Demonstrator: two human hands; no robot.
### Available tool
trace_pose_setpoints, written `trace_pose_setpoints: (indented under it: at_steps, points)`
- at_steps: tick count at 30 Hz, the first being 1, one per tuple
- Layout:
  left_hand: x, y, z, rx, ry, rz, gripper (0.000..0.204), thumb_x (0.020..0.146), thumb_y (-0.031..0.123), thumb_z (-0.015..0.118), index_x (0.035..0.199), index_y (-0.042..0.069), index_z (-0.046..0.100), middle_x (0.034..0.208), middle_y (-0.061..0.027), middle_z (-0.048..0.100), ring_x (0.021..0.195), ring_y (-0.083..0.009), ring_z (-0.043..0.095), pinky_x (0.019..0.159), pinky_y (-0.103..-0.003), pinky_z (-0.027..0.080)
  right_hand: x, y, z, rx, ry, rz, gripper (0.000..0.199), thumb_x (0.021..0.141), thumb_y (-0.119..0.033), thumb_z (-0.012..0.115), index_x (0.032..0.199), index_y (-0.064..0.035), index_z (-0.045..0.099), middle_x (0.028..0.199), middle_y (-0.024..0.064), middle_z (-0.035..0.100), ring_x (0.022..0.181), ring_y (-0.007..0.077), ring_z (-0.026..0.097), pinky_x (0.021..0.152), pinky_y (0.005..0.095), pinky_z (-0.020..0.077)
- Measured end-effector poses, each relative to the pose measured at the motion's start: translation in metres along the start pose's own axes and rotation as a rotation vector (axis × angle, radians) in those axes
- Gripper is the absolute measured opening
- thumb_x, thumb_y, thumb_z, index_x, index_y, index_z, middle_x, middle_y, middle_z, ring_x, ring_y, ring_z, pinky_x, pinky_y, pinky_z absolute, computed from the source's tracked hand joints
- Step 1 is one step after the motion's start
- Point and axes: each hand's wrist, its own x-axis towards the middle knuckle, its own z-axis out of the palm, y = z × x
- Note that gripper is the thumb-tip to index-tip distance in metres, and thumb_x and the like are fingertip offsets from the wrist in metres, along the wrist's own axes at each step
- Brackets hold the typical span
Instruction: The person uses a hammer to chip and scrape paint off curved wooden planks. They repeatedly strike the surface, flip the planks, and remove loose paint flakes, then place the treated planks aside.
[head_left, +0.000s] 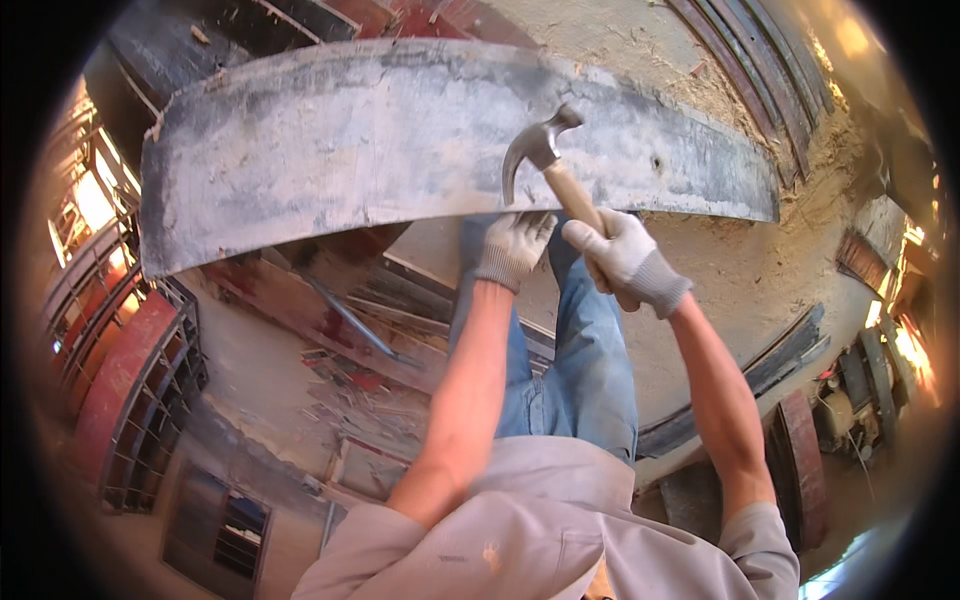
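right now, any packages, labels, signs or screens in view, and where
None can be made out: no package, label, sign or screen.
What shows instead: a grey worn board across the top, a claw hammer in the gloved right hand, the gloved left hand at the board's lower edge, red metal frames at left.

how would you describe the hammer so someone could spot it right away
Find the wide grey board stretching across the top of the view. Near its lower edge, right of centre, the gloved right hand grips a claw hammer lying over the board's face. Its pale wooden handle and curved steel head set it apart from the flat timber and red metal frames around.
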Motion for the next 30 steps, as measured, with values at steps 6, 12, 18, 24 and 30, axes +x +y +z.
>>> trace_pose_setpoints:
  at_steps: [6,12,18,24,30]
  points:
    - [0.018,-0.003,-0.017,-0.077,0.064,-0.065,0.017,0.106,0.009,0.051,0.115,0.001,0.062,0.105,-0.0168,0.067,0.093,-0.0302,0.064,0.087,-0.046,0.054,-0.004,-0.029,-0.002,-0.562,0.382,-0.253,0.043,0.103,-0.044,0.060,0.104,-0.0012,0.063,0.068,0.0033,0.059,0.056,0.0134,0.062,0.049,0.0298,0.0502]
    - [0.037,-0.012,-0.018,-0.170,0.216,-0.031,0.012,0.103,0.004,0.051,0.112,0.002,0.060,0.091,-0.0142,0.063,0.079,-0.0263,0.059,0.075,-0.047,0.053,-0.001,-0.063,-0.011,-0.068,0.120,0.028,0.048,0.107,-0.046,0.054,0.100,0.0010,0.063,0.062,0.0000,0.052,0.038,0.0101,0.048,0.033,0.0301,0.0423]
    - [0.037,-0.009,-0.005,-0.113,0.150,0.037,0.012,0.098,-0.002,0.055,0.104,0.003,0.064,0.091,-0.0118,0.064,0.077,-0.0254,0.058,0.071,-0.043,0.053,-0.013,-0.057,-0.010,-0.090,0.022,0.180,0.057,0.107,-0.053,0.052,0.102,0.0031,0.061,0.062,-0.0004,0.051,0.038,0.0105,0.047,0.032,0.0290,0.0412]
    - [0.024,-0.001,-0.005,0.048,0.048,0.059,0.012,0.096,0.004,0.069,0.108,0.002,0.069,0.094,-0.0120,0.069,0.077,-0.0232,0.064,0.070,-0.039,0.056,-0.035,-0.010,0.038,0.486,0.365,-0.137,0.059,0.106,-0.056,0.051,0.108,0.0016,0.060,0.060,-0.0008,0.051,0.039,0.0106,0.047,0.031,0.0279,0.0415]
    - [0.028,0.004,-0.003,0.216,0.083,0.089,0.022,0.101,0.005,0.061,0.122,0.000,0.065,0.109,-0.0167,0.073,0.091,-0.0292,0.071,0.075,-0.043,0.062,-0.029,0.032,0.060,0.560,0.266,-0.018,0.050,0.109,-0.047,0.050,0.103,0.0022,0.058,0.060,0.0008,0.048,0.039,0.0116,0.046,0.032,0.0288,0.0410]
